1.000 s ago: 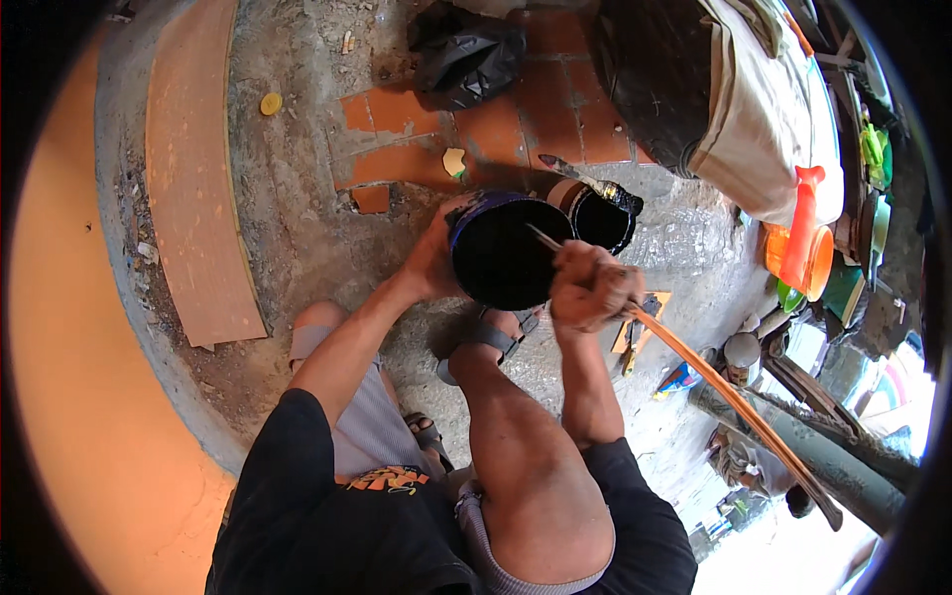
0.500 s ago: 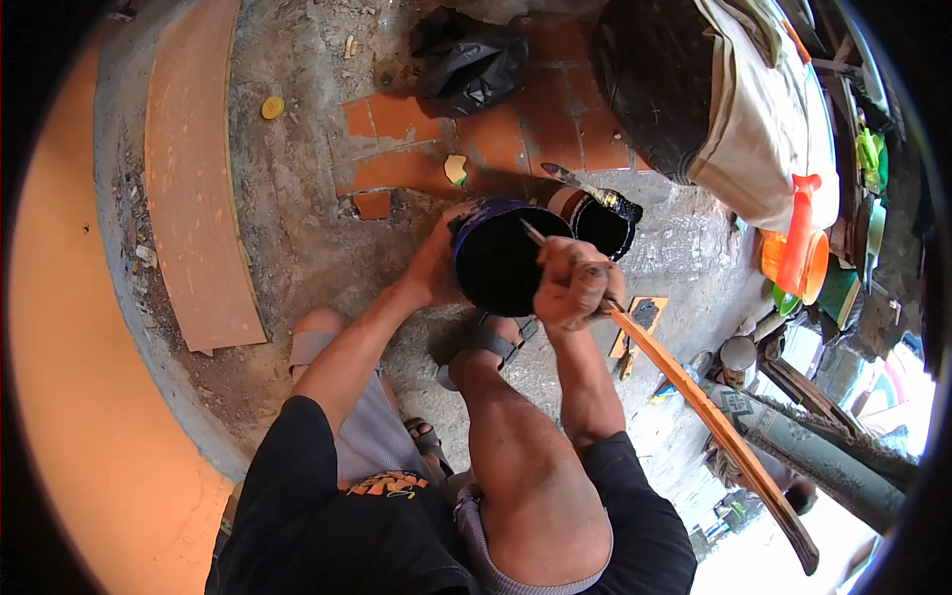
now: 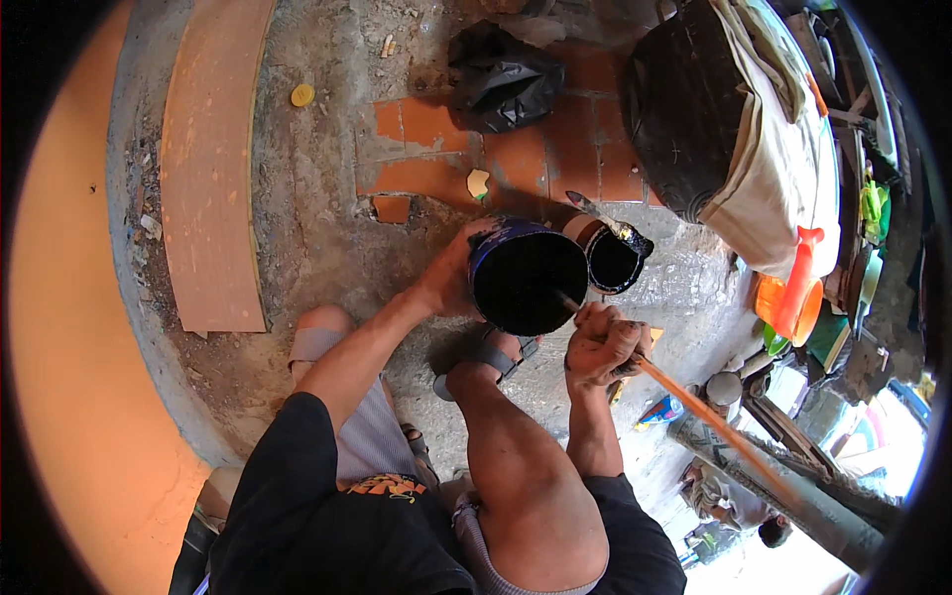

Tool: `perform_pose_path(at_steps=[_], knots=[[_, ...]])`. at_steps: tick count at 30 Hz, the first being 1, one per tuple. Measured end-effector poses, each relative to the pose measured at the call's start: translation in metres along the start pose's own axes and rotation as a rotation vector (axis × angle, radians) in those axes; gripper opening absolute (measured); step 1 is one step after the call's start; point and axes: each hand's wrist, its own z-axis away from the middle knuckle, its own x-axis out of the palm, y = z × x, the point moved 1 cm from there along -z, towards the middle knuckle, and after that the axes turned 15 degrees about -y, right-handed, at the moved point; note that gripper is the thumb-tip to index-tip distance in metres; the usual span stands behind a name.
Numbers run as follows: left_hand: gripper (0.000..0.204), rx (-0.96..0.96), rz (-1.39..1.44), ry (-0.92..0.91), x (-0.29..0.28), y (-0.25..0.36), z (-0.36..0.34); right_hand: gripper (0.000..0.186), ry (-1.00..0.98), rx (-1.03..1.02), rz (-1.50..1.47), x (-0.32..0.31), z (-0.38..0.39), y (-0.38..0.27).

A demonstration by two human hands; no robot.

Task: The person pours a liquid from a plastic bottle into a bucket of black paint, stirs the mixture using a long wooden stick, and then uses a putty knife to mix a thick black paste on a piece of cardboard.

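Note:
A large dark-blue paint can (image 3: pixel 488 238) is tilted, its mouth showing black inside. My left hand (image 3: pixel 451 270) is wrapped round the can's left side. My right hand (image 3: pixel 605 345) is closed round a long wooden stick (image 3: pixel 709 416). One end of the stick reaches into the can's mouth near its right rim; the other slants out to the lower right, blurred. Just beyond the can stands a smaller can (image 3: pixel 578 229) with black inside. A paintbrush (image 3: pixel 625 234) with blackened bristles lies across that can's rim.
A long board (image 3: pixel 213 178) lies on the left by an orange wall (image 3: pixel 69 327). Ahead on the tiles sits a black plastic bag (image 3: pixel 511 84). At right are a cloth-covered bundle (image 3: pixel 769 159), an orange container (image 3: pixel 801 297) and a rolled mat (image 3: pixel 833 521). Another person (image 3: pixel 729 501) is low at right.
My right hand has moved down and to the right with the stick, away from the can's middle. The view has shifted slightly, and my left hand stays on the can.

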Motion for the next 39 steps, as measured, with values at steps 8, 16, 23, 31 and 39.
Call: perform_pose_path(at_steps=[8, 16, 23, 31, 39], knots=[[0.123, 0.018, -0.300, -0.048, -0.005, 0.002, -0.001, 0.036, -0.002, -0.199, -0.114, 0.029, 0.008, 0.006], [0.113, 0.039, -0.127, 0.007, 0.003, 0.003, -0.007, 0.041, 0.042, -0.078, -0.021, -0.003, -0.007, 0.000], [0.112, 0.021, -0.109, 0.028, 0.004, -0.003, -0.002, 0.044, -0.197, -0.066, -0.142, 0.006, 0.027, -0.002], [0.113, 0.003, -0.220, -0.014, 0.005, 0.009, -0.007, 0.037, 0.073, -0.237, -0.105, 0.013, -0.011, 0.015], [0.115, -0.012, -0.213, -0.025, 0.006, 0.014, -0.007, 0.048, -0.120, 0.006, 0.027, -0.024, 0.028, -0.002]])
